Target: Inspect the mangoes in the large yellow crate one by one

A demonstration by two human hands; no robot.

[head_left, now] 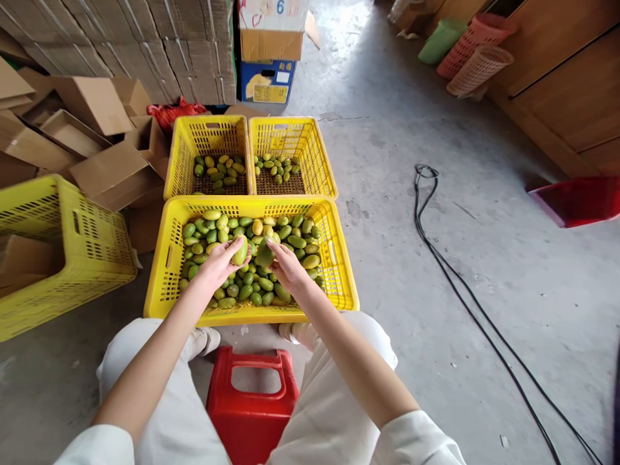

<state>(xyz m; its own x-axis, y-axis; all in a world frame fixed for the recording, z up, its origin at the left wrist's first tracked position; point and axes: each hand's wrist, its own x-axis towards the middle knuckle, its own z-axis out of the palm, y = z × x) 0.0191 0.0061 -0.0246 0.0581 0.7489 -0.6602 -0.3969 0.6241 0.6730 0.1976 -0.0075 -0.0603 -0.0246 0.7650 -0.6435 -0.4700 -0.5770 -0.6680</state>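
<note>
Over a wide yellow crate (252, 315) full of green and yellowish mangoes (265, 284), both my hands hold fruit. My left hand (221, 260) grips a yellow-green mango (239, 252), its thumb lying on top. A darker green mango (264, 254) sits in my right hand (287, 263), a little to the right of the first one; the two fruits are apart. Behind the wide crate stand two smaller yellow crates, a left one (169, 158) and a right one (329, 161), each with several mangoes on its bottom.
A red plastic stool (252, 413) is between my legs. At left lie a yellow crate (97, 252) and open cardboard boxes (111, 168). Stacked flat cardboard (194, 58) and a blue box (268, 81) stand behind. A black cable (455, 278) runs along the floor at right.
</note>
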